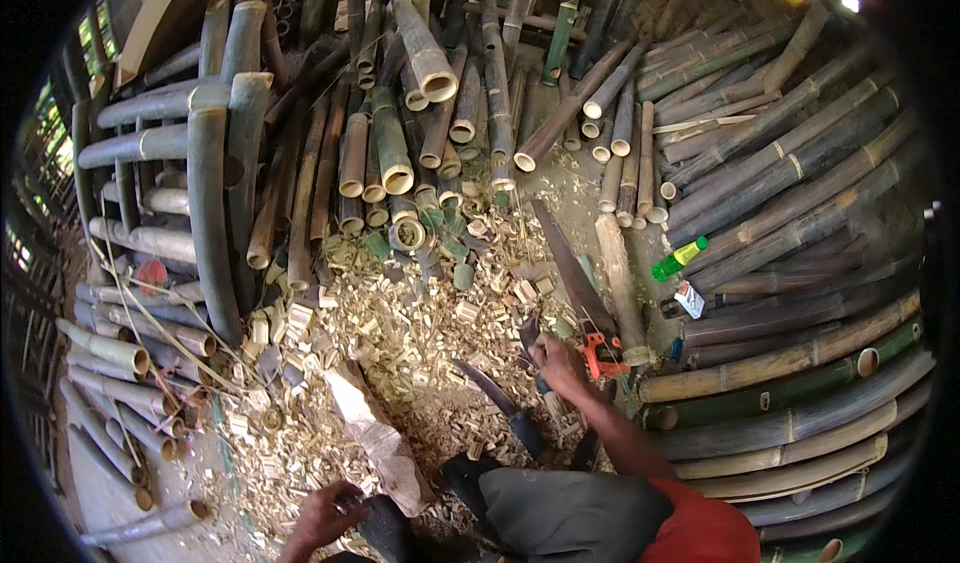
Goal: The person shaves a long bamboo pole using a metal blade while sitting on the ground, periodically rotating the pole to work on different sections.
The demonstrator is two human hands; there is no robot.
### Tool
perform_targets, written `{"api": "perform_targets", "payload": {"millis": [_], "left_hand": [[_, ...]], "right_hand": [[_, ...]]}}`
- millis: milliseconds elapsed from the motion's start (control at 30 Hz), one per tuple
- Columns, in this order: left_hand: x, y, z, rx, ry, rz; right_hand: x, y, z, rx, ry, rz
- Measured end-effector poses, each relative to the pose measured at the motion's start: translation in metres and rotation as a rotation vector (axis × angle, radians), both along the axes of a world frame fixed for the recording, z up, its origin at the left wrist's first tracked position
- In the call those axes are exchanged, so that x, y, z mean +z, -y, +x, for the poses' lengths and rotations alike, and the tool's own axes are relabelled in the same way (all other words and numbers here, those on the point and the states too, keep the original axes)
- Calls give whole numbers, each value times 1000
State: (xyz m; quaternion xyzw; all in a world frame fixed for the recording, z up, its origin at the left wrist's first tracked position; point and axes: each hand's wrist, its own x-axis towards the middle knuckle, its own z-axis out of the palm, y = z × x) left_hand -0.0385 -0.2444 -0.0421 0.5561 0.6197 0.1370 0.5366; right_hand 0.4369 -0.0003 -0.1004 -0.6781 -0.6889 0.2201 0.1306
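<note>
My right hand (562, 365) is closed at the edge of the wood chips, at the end of a dark object (527, 335) whose kind I cannot make out. Close by on its right lies a handsaw with an orange handle (602, 355) and a long dark blade (570, 268). Left of that hand, a knife with a curved blade (486, 385) and a dark handle (527, 433) rests on the chips. My left hand (330, 515) hovers by my knee, its fingers loosely bent and apart, with nothing visible in it. Near it lies a pale wood block (375, 441).
Bamboo poles (790, 213) are stacked along the right. More poles (400, 143) lean at the back with cut ends towards me. A bamboo frame (205, 193) stands at left. Chips (430, 333) cover the floor. A green bottle (680, 258) and small packet (690, 300) lie on the poles.
</note>
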Motion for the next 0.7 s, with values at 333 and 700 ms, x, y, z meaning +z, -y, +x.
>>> {"api": "perform_targets", "payload": {"millis": [333,700], "left_hand": [[-50,-258,76,-97,-390,342],[-143,-318,202,315,-541,518]], "right_hand": [[20,-225,-4,-27,97,84],[-69,-424,55,-577,-315,81]]}}
